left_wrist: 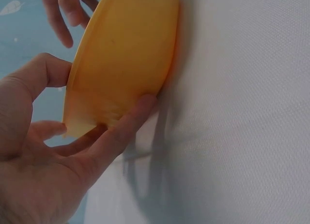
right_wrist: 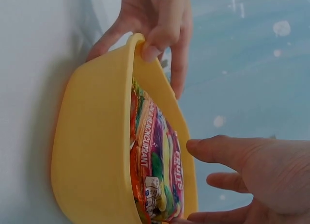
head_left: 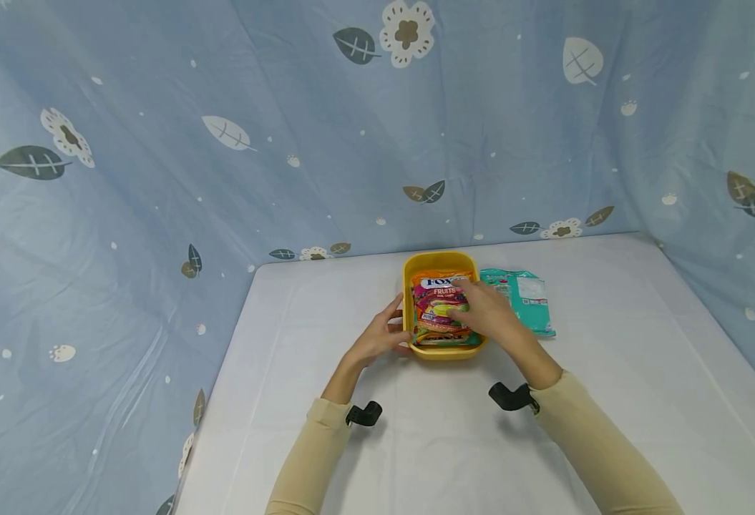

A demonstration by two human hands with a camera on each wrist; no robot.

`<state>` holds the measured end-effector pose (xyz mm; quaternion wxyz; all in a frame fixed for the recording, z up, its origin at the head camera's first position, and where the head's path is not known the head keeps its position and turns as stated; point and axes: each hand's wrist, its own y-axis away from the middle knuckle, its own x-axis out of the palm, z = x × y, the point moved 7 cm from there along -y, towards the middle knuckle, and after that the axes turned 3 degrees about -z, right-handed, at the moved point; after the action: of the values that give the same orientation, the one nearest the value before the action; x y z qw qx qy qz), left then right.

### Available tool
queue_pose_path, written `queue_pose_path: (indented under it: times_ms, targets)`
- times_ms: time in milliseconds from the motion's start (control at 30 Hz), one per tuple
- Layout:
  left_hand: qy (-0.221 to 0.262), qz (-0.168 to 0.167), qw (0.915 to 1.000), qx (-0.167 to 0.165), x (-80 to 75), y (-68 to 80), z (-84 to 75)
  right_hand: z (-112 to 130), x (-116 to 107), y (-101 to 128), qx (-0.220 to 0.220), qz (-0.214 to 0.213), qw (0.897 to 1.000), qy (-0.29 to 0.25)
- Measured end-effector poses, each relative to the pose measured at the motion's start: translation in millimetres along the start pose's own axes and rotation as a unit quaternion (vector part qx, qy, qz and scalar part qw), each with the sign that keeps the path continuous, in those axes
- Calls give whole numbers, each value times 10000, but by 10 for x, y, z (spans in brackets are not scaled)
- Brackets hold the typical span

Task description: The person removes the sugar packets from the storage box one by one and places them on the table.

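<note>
A yellow plastic tub (head_left: 408,282) stands on the white table, and a colourful bag of fruit candy (head_left: 438,318) lies flat inside it. My left hand (head_left: 395,325) holds the tub's left wall. Its thumb (right_wrist: 152,47) is hooked over the rim and its fingers (left_wrist: 126,122) press the outer side. My right hand (head_left: 464,300) lies over the candy bag (right_wrist: 157,175) with its fingers spread and fairly straight, above the printed face. I cannot tell whether they touch the bag.
A teal packet (head_left: 524,297) lies flat just right of the tub. Blue leaf-and-flower cloth (head_left: 222,143) hangs behind and to both sides of the white table (head_left: 441,443). The table's left edge runs close to my left sleeve.
</note>
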<state>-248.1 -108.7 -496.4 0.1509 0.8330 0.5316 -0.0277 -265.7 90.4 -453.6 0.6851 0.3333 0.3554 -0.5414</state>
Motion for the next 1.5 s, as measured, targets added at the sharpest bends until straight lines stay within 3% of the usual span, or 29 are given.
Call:
queue_pose_path:
  times_ms: [400, 967, 1500]
  targets:
    - [-63, -134, 9999, -55, -17, -161, 302, 90, 57, 25, 160, 135, 9996, 173]
    - [-42, -155, 9998, 72, -15, -141, 288, 111, 156, 30, 245, 177, 9995, -43]
    - [-35, -167, 9999, 17, -21, -154, 275, 106, 185, 19, -75, -39, 9999, 82]
